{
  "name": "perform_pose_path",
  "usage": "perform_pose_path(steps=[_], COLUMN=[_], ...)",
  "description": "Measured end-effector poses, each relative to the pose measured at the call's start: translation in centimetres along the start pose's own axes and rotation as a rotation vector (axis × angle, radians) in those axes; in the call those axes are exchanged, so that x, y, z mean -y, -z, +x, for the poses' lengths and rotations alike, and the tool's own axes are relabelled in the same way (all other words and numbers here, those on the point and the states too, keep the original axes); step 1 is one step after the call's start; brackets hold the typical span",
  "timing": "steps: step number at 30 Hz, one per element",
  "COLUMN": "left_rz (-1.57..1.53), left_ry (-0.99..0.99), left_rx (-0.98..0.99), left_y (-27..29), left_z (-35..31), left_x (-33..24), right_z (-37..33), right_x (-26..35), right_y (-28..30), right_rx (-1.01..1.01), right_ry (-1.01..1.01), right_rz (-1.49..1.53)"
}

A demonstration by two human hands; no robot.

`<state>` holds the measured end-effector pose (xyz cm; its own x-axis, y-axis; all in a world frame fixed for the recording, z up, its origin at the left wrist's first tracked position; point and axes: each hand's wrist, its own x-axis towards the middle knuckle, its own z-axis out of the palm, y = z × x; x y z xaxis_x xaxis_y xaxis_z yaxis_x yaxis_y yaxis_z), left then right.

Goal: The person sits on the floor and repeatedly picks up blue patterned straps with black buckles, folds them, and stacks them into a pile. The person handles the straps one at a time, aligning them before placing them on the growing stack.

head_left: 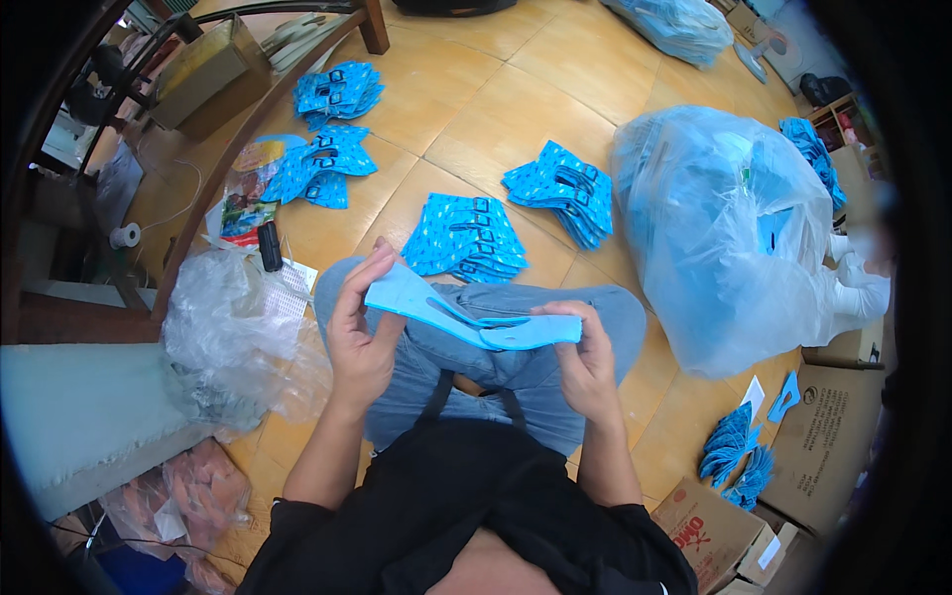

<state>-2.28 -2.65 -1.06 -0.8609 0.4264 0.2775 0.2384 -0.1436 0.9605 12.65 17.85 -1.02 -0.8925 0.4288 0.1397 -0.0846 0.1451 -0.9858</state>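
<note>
A light blue, flat, flexible piece with a cut-out slot (pixel 412 300) stretches between my hands above my lap. My left hand (pixel 359 332) is closed on its left end, fingers behind and thumb below. Its right end is pinched in my right hand (pixel 589 365). The piece sags and folds in the middle, and its exact kind I cannot make out. Just beyond my crossed legs lies a fanned stack of patterned blue pieces with dark rectangular outlines (pixel 461 238). A similar stack (pixel 565 193) sits to its right.
More blue stacks (pixel 337 91) lie farther left on the tiled floor (pixel 476 109). A large filled plastic bag (pixel 724 248) stands at right. Crumpled clear plastic (pixel 233 337) is at left, beside a wooden frame (pixel 213 183). Cardboard boxes (pixel 709 531) are at lower right.
</note>
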Motion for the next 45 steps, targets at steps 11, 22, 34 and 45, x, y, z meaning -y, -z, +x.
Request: perform_pose_path(steps=[11, 22, 34, 45], left_rz=[0.019, -0.062, -0.105, 0.297], left_ry=[0.024, 0.129, 0.230, -0.059], left_rx=[-0.014, -0.089, -0.017, 0.230], left_y=[0.0, -0.6, -0.5, -3.5], left_z=[0.1, -0.4, -0.7, -0.6], left_x=[0.2, -0.2, -0.4, -1.8], right_z=[0.1, 0.0, 0.1, -0.5], right_x=[-0.3, 0.5, 0.2, 1.2], right_y=[-0.1, 0.6, -0.4, -2.7], right_rx=[-0.014, 0.110, -0.142, 0.178], right_ry=[-0.073, -0.374, -0.382, -0.328], right_rz=[0.032, 0.450, 0.464, 0.257])
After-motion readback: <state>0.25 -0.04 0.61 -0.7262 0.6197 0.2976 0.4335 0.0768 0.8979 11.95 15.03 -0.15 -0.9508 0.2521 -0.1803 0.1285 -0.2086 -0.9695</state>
